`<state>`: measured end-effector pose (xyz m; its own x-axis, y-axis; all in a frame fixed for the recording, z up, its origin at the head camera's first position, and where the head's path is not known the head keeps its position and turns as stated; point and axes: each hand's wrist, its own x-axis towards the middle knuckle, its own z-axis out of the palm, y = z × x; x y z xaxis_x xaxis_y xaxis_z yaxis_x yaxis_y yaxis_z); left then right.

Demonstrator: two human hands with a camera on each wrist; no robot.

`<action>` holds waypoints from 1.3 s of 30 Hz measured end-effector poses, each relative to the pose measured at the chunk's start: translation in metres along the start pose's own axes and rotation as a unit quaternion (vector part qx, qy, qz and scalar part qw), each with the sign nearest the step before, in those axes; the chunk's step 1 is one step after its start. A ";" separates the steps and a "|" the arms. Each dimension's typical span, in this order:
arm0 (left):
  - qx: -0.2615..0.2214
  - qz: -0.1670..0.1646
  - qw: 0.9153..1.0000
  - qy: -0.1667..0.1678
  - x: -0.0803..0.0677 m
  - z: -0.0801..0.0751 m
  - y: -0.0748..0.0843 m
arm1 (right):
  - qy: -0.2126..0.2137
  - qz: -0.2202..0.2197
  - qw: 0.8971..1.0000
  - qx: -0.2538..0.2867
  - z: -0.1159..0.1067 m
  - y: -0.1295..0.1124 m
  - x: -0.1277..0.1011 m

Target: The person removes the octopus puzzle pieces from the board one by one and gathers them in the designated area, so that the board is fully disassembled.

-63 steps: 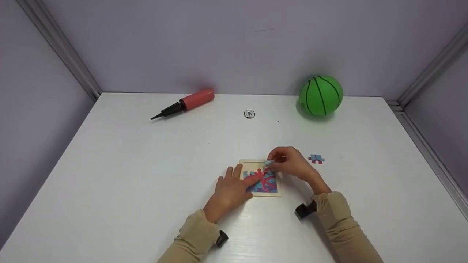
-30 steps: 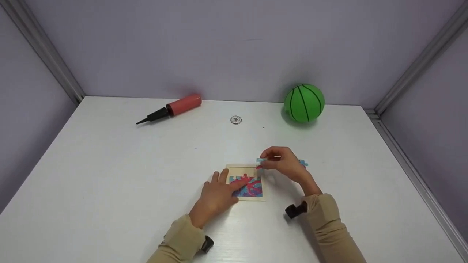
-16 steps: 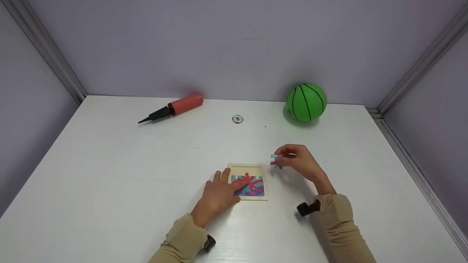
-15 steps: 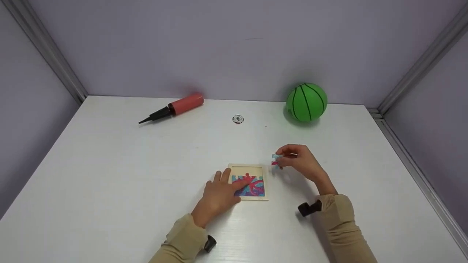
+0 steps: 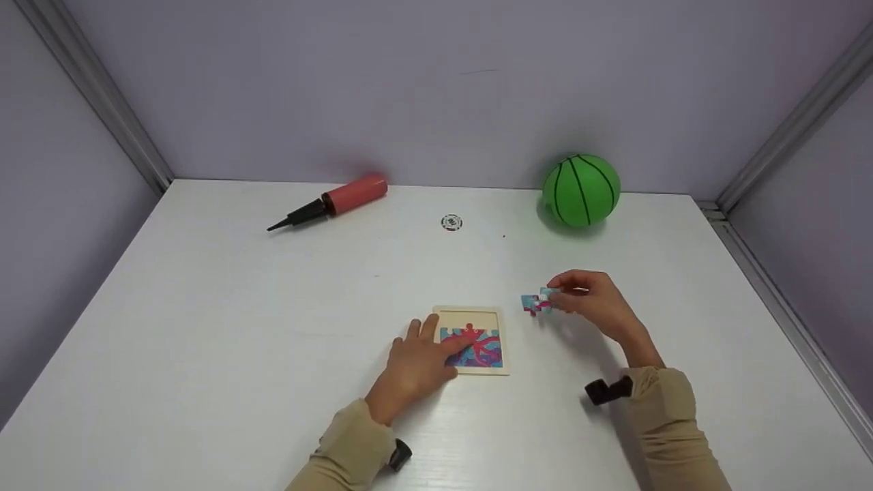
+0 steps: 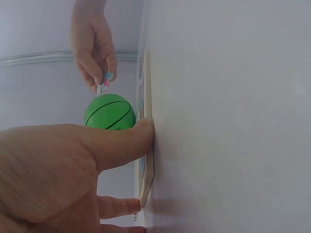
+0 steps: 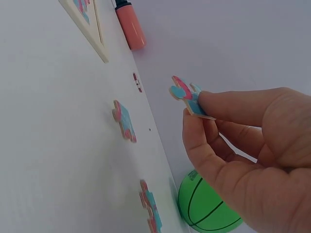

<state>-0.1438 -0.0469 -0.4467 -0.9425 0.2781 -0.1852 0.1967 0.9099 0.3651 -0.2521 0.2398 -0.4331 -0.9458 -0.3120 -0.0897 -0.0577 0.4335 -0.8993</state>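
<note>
My left hand [image 5: 418, 368] rests at the left side of a wooden puzzle frame [image 5: 505, 341], fingers spread, one finger lying over the picture. In the left wrist view the thumb [image 6: 121, 145] touches the frame's edge. Inside, a pink octopus picture [image 5: 487, 348] on blue and purple fills the lower part; bare wood shows above. To the right, my right hand [image 5: 600, 303] pinches a blue-and-pink puzzle piece [image 7: 187, 94] between thumb and fingers, above the table. Two more pieces lie flat in the right wrist view, a nearer-to-frame puzzle piece [image 7: 125, 122] and a farther puzzle piece [image 7: 153, 208].
A red and black hand pump [image 5: 358, 194] lies at the back left. A green ball [image 5: 582, 191] with black lines stands at the back right, near the wall. Between them is a small round black-and-white disc [image 5: 451, 222]. Walls [image 5: 436, 102] enclose the white table [image 5: 273, 341].
My right hand has moved right, away from the frame, still pinching the piece. One piece on the table has come into view beside it; another is now hidden behind the hand. My left hand stays put.
</note>
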 end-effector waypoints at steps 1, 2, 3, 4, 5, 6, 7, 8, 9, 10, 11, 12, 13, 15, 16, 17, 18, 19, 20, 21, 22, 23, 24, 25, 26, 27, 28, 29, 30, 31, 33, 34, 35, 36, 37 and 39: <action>-0.002 0.001 1.000 0.002 0.000 0.000 0.000 | 0.001 -0.003 1.000 0.003 -0.003 0.002 -0.001; 0.000 0.002 1.000 0.003 0.000 0.000 0.000 | 0.003 -0.003 1.000 0.007 -0.006 0.004 -0.002; 0.002 0.003 1.000 0.005 -0.001 0.000 0.000 | 0.006 -0.003 1.000 0.012 -0.010 0.006 -0.003; 0.004 0.004 1.000 0.005 -0.001 0.000 0.000 | 0.009 -0.002 1.000 0.014 -0.013 0.008 -0.004; 0.006 0.004 1.000 0.004 -0.001 0.000 0.000 | 0.012 -0.002 1.000 0.014 -0.016 0.009 -0.005; 0.005 0.004 1.000 0.005 -0.001 0.000 0.000 | 0.015 -0.003 1.000 0.011 -0.019 0.011 -0.006; 0.005 0.002 1.000 0.004 -0.002 -0.001 -0.001 | 0.018 -0.004 1.000 0.007 -0.022 0.013 -0.008; 0.005 0.002 1.000 0.004 -0.002 -0.001 -0.001 | 0.021 -0.002 1.000 0.005 -0.025 0.015 -0.009; 0.005 0.002 1.000 0.003 -0.002 -0.001 -0.001 | 0.023 -0.001 1.000 0.003 -0.028 0.016 -0.010; 0.005 0.002 1.000 0.004 -0.001 -0.001 -0.001 | 0.025 -0.001 1.000 -0.003 -0.032 0.018 -0.012; 0.005 0.003 1.000 0.004 -0.001 -0.001 -0.001 | 0.028 -0.001 1.000 -0.008 -0.035 0.020 -0.014; 0.006 0.002 1.000 0.004 -0.001 -0.001 -0.001 | 0.030 0.001 0.999 -0.014 -0.039 0.021 -0.015; 0.007 0.002 1.000 0.003 -0.001 -0.001 -0.001 | 0.032 0.002 0.999 -0.018 -0.042 0.023 -0.017; 0.010 0.003 1.000 0.003 -0.001 0.000 -0.001 | 0.036 0.007 0.999 -0.024 -0.048 0.026 -0.021; 0.011 0.003 1.000 0.003 -0.001 0.000 -0.001 | 0.039 0.009 0.999 -0.029 -0.051 0.027 -0.022; 0.011 0.004 1.000 0.003 -0.001 0.000 -0.001 | 0.043 0.011 0.998 -0.035 -0.053 0.029 -0.024; 0.011 0.004 1.000 0.003 -0.001 0.000 -0.001 | 0.045 0.015 0.998 -0.040 -0.056 0.031 -0.025; 0.009 0.004 1.000 0.004 -0.001 0.000 -0.001 | 0.048 0.016 0.998 -0.042 -0.058 0.033 -0.026; 0.009 0.004 1.000 0.004 -0.002 0.000 -0.001 | 0.050 0.018 0.998 -0.045 -0.060 0.035 -0.026; 0.008 0.005 1.000 0.005 -0.002 0.000 0.000 | 0.054 0.021 0.997 -0.051 -0.062 0.037 -0.027; 0.007 0.005 1.000 0.004 -0.002 0.000 0.000 | 0.056 0.021 0.997 -0.054 -0.064 0.039 -0.027; 0.007 0.004 1.000 0.004 -0.002 0.000 0.000 | 0.057 0.023 0.997 -0.056 -0.065 0.041 -0.027; 0.006 0.003 1.000 0.004 -0.001 0.000 -0.001 | 0.058 0.025 0.996 -0.058 -0.067 0.042 -0.027; 0.005 0.002 1.000 0.003 -0.001 0.000 -0.001 | 0.058 0.027 0.996 -0.062 -0.068 0.043 -0.027; 0.004 0.002 1.000 0.002 -0.001 -0.001 -0.001 | 0.058 0.030 0.996 -0.067 -0.069 0.045 -0.027; 0.004 0.001 1.000 0.000 -0.001 -0.001 -0.001 | 0.057 0.033 0.995 -0.073 -0.070 0.046 -0.027; 0.003 0.001 1.000 0.001 -0.001 -0.001 -0.001 | 0.055 0.037 0.995 -0.076 -0.071 0.047 -0.027; 0.002 0.001 1.000 0.001 -0.001 -0.001 -0.001 | 0.054 0.042 0.994 -0.083 -0.072 0.049 -0.027; 0.002 0.003 1.000 0.002 -0.001 -0.001 -0.001 | 0.054 0.045 0.993 -0.091 -0.072 0.050 -0.027; 0.002 0.002 1.000 0.001 -0.001 -0.001 -0.001 | 0.054 0.050 0.992 -0.098 -0.072 0.051 -0.028; 0.002 0.003 1.000 0.001 -0.002 -0.001 -0.001 | 0.057 0.059 0.991 -0.107 -0.072 0.053 -0.028; 0.001 0.003 1.000 0.003 -0.002 -0.001 -0.001 | 0.060 0.063 0.990 -0.111 -0.071 0.054 -0.028; 0.002 0.002 1.000 0.002 -0.002 -0.001 -0.001 | 0.062 0.067 0.989 -0.115 -0.071 0.054 -0.028; 0.001 0.000 1.000 0.000 -0.002 -0.001 -0.001 | 0.064 0.071 0.989 -0.117 -0.071 0.054 -0.028; 0.001 -0.001 1.000 -0.001 -0.002 -0.001 -0.001 | 0.066 0.074 0.988 -0.118 -0.070 0.055 -0.028; 0.001 -0.001 1.000 0.000 -0.001 0.000 -0.001 | 0.069 0.077 0.987 -0.120 -0.070 0.054 -0.028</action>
<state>-0.1429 -0.0483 -0.4467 -0.9426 0.2769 -0.1866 0.1959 0.9112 0.3624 -0.2510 0.3311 -0.4497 -0.9830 -0.1151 -0.1430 0.0320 0.6596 -0.7510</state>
